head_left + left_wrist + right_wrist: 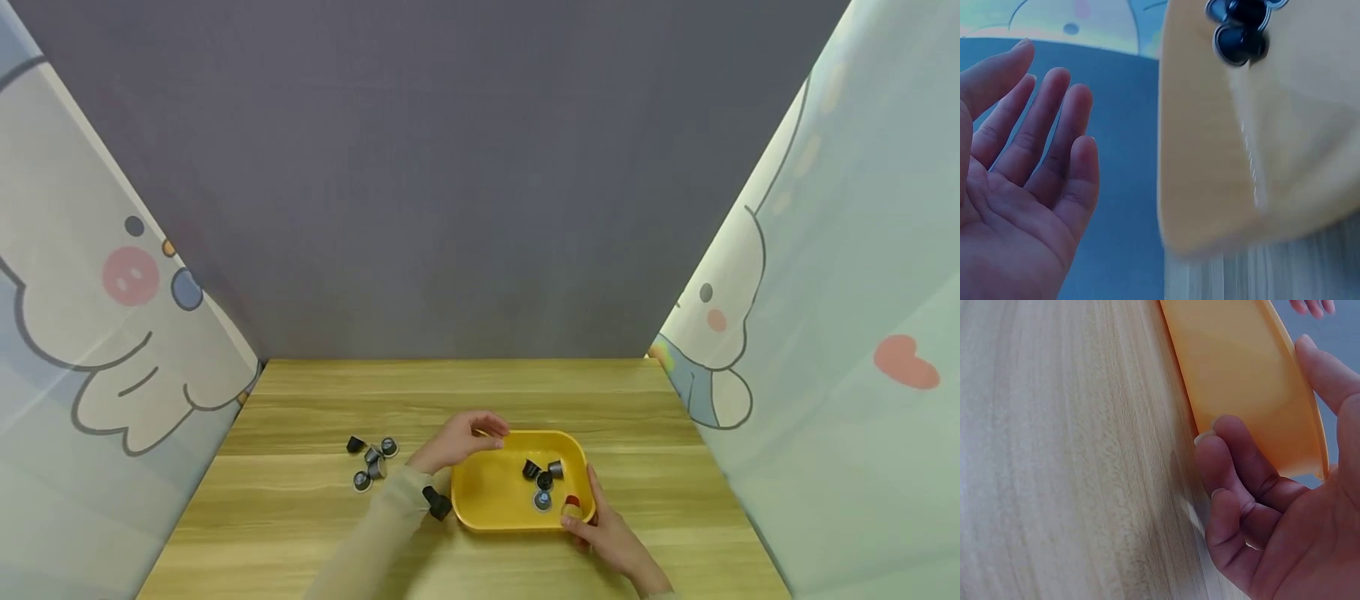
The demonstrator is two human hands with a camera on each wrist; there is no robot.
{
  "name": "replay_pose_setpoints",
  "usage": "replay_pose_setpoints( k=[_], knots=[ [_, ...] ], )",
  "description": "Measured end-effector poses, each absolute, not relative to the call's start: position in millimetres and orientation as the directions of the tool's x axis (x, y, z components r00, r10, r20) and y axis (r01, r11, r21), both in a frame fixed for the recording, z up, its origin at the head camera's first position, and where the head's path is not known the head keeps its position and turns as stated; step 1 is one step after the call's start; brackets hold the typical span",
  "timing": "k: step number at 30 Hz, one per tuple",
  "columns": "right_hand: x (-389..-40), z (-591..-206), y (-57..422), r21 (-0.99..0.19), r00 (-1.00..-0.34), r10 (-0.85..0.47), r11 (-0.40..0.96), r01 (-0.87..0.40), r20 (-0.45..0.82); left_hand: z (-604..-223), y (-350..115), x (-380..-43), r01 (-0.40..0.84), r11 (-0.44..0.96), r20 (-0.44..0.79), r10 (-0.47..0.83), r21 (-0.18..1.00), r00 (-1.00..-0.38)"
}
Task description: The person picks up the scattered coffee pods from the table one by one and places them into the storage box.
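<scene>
A yellow tray (487, 496) on a wooden table (285, 517) holds small pods (545, 481) (one partly red); other pods (377, 469) lie to its left. The right hand (609, 537) grips the tray's near right corner; the left hand (459, 440), empty, fingers loose, hovers over its far left corner.

You had a wood-grained bench (247, 517) before you, its yellowish-brown streaks running from side to side. Toward your left, five small dark capsules (377, 469) lay loosely clustered directly on it, some with pale rims. To their right, apart from them, a yellow tray (483, 492) with rounded corners rested on the bench.
</scene>
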State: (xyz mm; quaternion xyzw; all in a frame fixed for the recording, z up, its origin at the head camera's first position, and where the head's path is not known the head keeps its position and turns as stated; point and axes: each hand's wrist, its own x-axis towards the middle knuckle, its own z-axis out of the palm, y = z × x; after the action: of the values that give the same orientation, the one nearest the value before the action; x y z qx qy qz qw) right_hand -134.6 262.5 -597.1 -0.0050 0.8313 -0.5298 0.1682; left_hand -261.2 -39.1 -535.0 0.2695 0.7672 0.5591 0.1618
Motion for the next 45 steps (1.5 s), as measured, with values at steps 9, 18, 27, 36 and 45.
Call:
replay_pose_setpoints(
  k=[9, 18, 27, 36, 45],
  knots=[
    [-135, -596, 263, -0.879, -0.941, -0.18, 0.441, 0.182, -0.285, -536, -78, -260, 0.246, 0.241, 0.106, 0.48, 0.939, -0.871],
    [-135, -595, 261, -0.882, -0.942, -0.179, 0.434, 0.183, -0.283, -537, -120, -256, 0.223, 0.252, 0.119, 0.371, 0.942, -0.921],
    [-135, -594, 261, -0.894, -0.944, -0.186, 0.41, 0.178, -0.273, -541, -166, -246, 0.152, 0.276, 0.086, 0.236, 0.949, -0.968],
    [-133, -595, 260, -0.895, -0.941, -0.185, 0.403, 0.191, -0.284, -556, -207, -236, 0.095, 0.321, 0.074, 0.078, 0.942, -0.994],
    [-135, -598, 260, -0.89, -0.944, -0.177, 0.417, 0.183, -0.277, -566, -234, -231, 0.059, 0.334, 0.072, -0.027, 0.941, -0.997]
  ],
)
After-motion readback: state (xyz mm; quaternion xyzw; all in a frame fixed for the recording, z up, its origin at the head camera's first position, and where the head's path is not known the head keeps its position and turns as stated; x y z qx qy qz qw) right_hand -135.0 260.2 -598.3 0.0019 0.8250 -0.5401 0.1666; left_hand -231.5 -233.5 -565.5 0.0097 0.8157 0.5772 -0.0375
